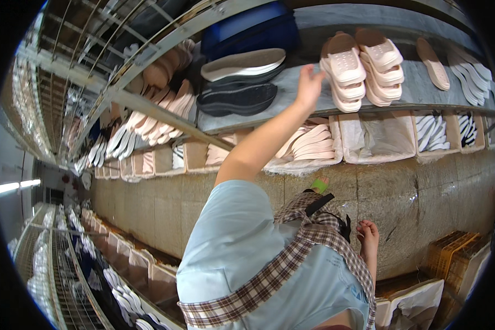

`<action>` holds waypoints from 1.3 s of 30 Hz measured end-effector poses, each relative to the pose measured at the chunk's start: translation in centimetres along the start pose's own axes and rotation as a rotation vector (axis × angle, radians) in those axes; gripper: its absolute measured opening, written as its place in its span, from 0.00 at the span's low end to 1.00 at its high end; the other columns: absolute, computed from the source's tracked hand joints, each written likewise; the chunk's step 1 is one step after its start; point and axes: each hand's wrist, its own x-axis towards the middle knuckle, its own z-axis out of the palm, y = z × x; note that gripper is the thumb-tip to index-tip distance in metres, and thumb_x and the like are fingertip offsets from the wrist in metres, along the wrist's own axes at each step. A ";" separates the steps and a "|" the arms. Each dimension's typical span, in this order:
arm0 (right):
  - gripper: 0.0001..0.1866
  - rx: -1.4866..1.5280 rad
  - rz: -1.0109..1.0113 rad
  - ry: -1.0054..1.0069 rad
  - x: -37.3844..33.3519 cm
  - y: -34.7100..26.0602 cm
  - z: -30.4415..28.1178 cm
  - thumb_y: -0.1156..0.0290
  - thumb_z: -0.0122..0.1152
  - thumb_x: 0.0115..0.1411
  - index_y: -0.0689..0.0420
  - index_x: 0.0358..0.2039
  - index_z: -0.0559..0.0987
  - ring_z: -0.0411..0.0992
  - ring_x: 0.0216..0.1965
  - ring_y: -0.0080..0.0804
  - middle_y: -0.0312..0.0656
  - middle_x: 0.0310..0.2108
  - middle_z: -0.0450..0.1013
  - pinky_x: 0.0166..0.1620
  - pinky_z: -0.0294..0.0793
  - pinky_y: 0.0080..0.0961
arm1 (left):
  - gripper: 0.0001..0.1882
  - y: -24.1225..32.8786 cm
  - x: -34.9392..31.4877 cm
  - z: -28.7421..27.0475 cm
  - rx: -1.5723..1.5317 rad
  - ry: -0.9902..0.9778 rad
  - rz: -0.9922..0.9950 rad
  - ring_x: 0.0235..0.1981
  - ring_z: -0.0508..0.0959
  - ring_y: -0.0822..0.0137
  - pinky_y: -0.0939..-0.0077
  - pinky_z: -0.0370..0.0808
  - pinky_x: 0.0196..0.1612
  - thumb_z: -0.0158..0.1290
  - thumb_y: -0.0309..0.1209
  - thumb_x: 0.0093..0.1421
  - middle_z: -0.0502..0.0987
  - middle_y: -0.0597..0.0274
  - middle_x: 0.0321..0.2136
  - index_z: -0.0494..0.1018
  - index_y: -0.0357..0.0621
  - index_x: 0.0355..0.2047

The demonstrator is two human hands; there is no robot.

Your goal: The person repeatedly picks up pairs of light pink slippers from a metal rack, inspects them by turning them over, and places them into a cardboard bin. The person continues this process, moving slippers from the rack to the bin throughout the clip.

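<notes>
On the grey shelf stand two stacks of pale pink clog-shaped shoes, a left stack and a right stack. My left hand reaches out over the shelf with its fingers stretched, right beside the left stack; whether the fingertips touch it I cannot tell. Nothing shows in that hand. My right hand hangs low by my side, away from the shelf, its fingers loosely bent and no object visible in them. Left of my left hand lie black shoe soles and a grey-and-white sole.
A single pink sole and white soles lie farther right. Below the shelf run lined bins, one with pink soles. A metal rack bar slants at left. Behind me stand a yellow crate and a lined bin.
</notes>
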 end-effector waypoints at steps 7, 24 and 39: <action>0.18 -0.788 -0.247 -0.193 2.1 3.0 0.5 0.66 0.59 0.54 0.56 0.45 0.73 0.72 0.39 0.33 0.42 0.36 0.73 0.40 0.70 0.31 | 0.25 -4.0 -17.4 -12.7 0.716 -0.930 0.081 0.46 0.74 0.63 0.69 0.72 0.49 0.51 0.38 0.61 0.72 0.55 0.45 0.62 0.37 0.54; 0.27 -1.383 -0.144 -0.114 -9.1 13.5 25.6 0.65 0.58 0.56 0.60 0.55 0.66 0.66 0.52 0.52 0.55 0.53 0.65 0.50 0.69 0.42 | 0.25 -12.3 -18.1 -38.0 1.355 -1.426 0.108 0.46 0.74 0.51 0.57 0.73 0.44 0.55 0.40 0.55 0.73 0.50 0.42 0.66 0.46 0.51; 0.26 -1.366 -0.540 -0.102 -19.9 23.6 47.3 0.64 0.61 0.52 0.56 0.52 0.69 0.68 0.47 0.52 0.52 0.46 0.70 0.47 0.70 0.42 | 0.31 -18.9 -32.9 -67.3 1.027 -0.997 -0.074 0.56 0.62 0.48 0.56 0.59 0.58 0.50 0.47 0.58 0.65 0.50 0.54 0.60 0.46 0.58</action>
